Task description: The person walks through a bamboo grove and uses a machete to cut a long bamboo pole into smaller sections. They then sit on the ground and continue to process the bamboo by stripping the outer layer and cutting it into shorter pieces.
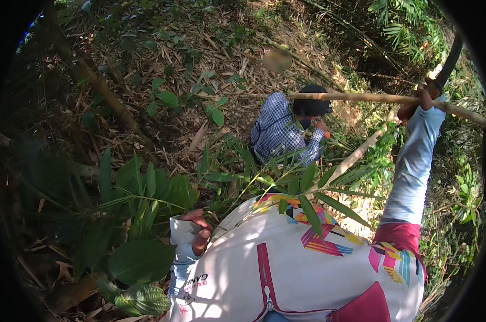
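My right arm reaches out to the far right, and my right hand is closed where a pale bamboo pole crosses it. A long dark curved blade, like a machete, sticks up from that hand. The grip is partly hidden by the fingers and pole. At the left side of my shirt, my left hand hangs low with curled fingers. A thin leafy stem runs down toward it; whether the fingers hold it is hard to tell.
A person in a checked shirt and dark cap crouches just ahead, below the bamboo pole. Another pale pole slants down from near my right hand. Broad-leaved plants grow at left; dry leaf litter covers the slope. A thick stem leans at left.
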The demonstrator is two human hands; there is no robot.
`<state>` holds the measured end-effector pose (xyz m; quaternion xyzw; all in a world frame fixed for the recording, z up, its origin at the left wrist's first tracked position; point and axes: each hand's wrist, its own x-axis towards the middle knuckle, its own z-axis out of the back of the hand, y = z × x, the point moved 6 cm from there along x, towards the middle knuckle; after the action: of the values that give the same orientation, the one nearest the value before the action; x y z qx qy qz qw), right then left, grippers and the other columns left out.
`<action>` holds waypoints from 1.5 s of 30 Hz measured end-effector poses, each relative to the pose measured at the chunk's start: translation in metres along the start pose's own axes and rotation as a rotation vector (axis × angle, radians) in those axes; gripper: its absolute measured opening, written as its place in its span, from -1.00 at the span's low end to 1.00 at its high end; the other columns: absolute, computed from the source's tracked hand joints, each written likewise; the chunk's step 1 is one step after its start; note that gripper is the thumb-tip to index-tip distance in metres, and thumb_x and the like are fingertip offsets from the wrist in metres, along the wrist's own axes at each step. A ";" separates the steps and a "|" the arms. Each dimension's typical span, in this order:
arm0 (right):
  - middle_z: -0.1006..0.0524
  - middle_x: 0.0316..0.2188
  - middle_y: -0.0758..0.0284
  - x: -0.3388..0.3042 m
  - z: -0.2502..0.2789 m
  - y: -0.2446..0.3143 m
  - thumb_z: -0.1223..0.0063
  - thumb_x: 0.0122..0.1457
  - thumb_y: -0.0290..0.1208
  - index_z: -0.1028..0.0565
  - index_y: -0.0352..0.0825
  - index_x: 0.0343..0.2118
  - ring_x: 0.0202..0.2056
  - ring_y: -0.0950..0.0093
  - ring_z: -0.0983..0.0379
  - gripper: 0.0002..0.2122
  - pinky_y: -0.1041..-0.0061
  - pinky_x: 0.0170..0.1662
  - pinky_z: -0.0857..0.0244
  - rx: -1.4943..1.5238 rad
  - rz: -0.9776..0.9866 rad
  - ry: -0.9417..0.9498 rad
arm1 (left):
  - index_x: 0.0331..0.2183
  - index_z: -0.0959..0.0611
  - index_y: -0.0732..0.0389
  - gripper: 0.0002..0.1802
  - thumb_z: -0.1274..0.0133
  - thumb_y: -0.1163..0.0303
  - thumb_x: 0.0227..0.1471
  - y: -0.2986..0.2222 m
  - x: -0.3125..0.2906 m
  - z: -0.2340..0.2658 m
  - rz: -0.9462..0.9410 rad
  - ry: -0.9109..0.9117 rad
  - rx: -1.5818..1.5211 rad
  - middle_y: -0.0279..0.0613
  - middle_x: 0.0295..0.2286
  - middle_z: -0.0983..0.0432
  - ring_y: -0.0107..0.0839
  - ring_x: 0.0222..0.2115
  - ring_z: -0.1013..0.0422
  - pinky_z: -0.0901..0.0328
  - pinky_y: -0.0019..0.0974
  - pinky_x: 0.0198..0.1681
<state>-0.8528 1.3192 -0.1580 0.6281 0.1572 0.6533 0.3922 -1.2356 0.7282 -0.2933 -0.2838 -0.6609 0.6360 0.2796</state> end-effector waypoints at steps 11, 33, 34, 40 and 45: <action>-0.42 -0.47 0.35 0.099 -0.045 -0.127 -0.08 0.00 -0.40 -0.35 -0.39 -0.11 -0.52 0.53 -0.36 -0.62 0.56 -0.44 -0.30 0.019 -0.223 -0.094 | -0.11 -0.52 0.23 -0.63 -0.09 0.36 -0.01 0.123 0.176 -0.026 -0.148 0.350 0.481 -0.03 -0.26 -0.47 -0.27 -0.36 -0.46 -0.35 -0.29 -0.25; -0.38 -0.51 0.34 0.116 -0.027 -0.183 -0.06 0.03 -0.34 -0.28 -0.38 -0.03 -0.57 0.51 -0.33 -0.56 0.55 -0.47 -0.29 0.008 -0.300 -0.106 | -0.59 -0.45 0.20 -0.49 0.00 -0.06 0.08 -0.082 0.301 0.093 -0.177 -0.950 0.413 -0.43 -0.69 -0.22 -0.62 -0.67 -0.10 0.02 -0.46 -0.56; -0.38 -0.52 0.34 0.107 -0.021 -0.180 -0.05 0.03 -0.33 -0.27 -0.38 -0.03 -0.57 0.51 -0.33 -0.56 0.55 -0.47 -0.28 0.003 -0.303 -0.107 | -0.58 -0.47 0.23 -0.43 0.01 -0.15 0.04 -0.095 0.304 0.099 -0.140 -0.968 0.441 -0.41 -0.74 -0.22 -0.59 -0.73 -0.10 0.04 -0.45 -0.62; -0.38 -0.52 0.34 0.083 0.041 -0.178 -0.05 0.03 -0.33 -0.27 -0.38 -0.03 -0.57 0.51 -0.32 -0.56 0.55 -0.47 -0.29 -0.025 -0.355 -0.175 | -0.59 -0.48 0.23 -0.38 0.00 -0.21 0.00 -0.112 0.339 0.148 0.038 -0.882 0.410 -0.38 -0.77 -0.25 -0.56 -0.76 -0.12 0.04 -0.45 -0.66; -0.38 -0.52 0.34 0.068 0.084 -0.173 -0.05 0.03 -0.33 -0.27 -0.38 -0.04 -0.57 0.51 -0.32 -0.57 0.55 -0.47 -0.29 -0.050 -0.392 -0.221 | -0.56 -0.49 0.20 -0.43 0.02 -0.17 0.03 -0.096 0.400 0.152 -0.095 -0.859 0.538 -0.43 -0.79 -0.19 -0.58 -0.79 -0.09 0.02 -0.44 -0.71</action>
<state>-0.7127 1.4542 -0.2177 0.6435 0.2161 0.4955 0.5419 -1.6215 0.9138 -0.1993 0.1158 -0.5411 0.8296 0.0742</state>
